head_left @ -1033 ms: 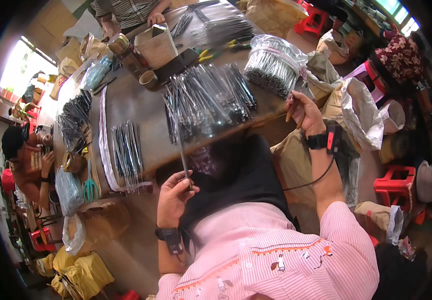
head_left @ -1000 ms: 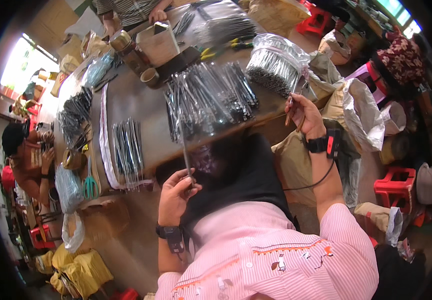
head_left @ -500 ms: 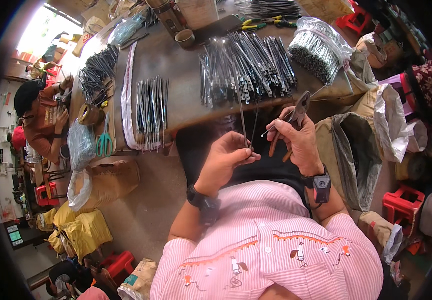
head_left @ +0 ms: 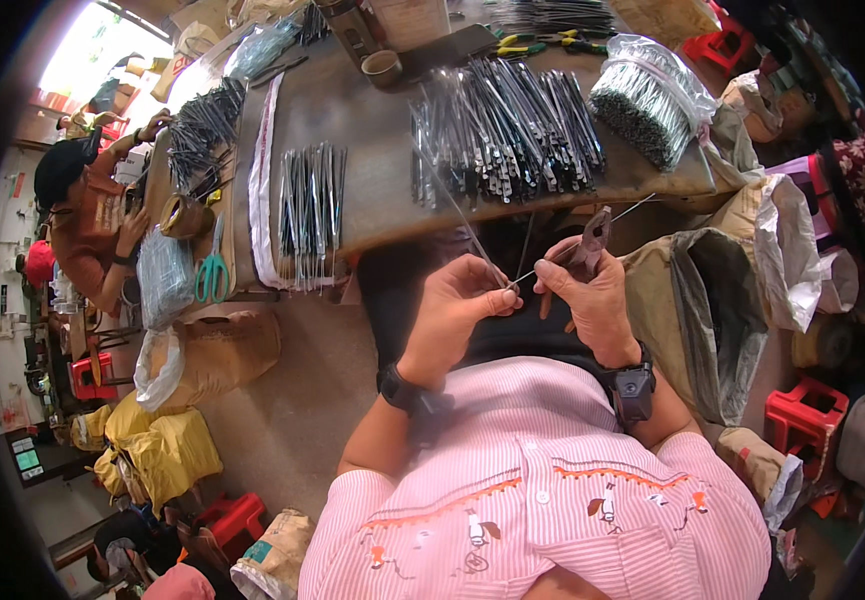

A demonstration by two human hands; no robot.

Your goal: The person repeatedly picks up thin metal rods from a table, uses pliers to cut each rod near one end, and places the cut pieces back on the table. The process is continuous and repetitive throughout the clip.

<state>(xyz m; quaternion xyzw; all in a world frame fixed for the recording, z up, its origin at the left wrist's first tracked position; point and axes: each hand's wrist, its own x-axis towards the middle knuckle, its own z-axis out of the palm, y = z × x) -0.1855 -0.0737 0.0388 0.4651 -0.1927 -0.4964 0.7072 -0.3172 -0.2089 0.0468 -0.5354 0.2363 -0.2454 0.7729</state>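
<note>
My left hand [head_left: 467,300] pinches a long thin metal rod [head_left: 462,225] that slants up toward the table. My right hand [head_left: 592,290] grips small pliers [head_left: 589,245] and, with its fingertips, a thin wire [head_left: 577,245] that runs from the left fingers up to the right. Both hands meet over my lap, just below the table edge. On the table above them lies a wide pile of dark metal rods [head_left: 507,125]. A clear bag of short wires [head_left: 647,100] rests at the right end.
A second row of rods [head_left: 309,205] lies on a white sheet left of the pile. Green-handled scissors [head_left: 212,270] and a tape roll [head_left: 184,215] lie further left, near a seated person [head_left: 87,215]. Open sacks [head_left: 722,300] stand at my right; red stools [head_left: 802,415] beyond.
My hands came back from the table to my lap. The right hand now holds pliers and a wire against the left hand's rod. The view has tipped downward.
</note>
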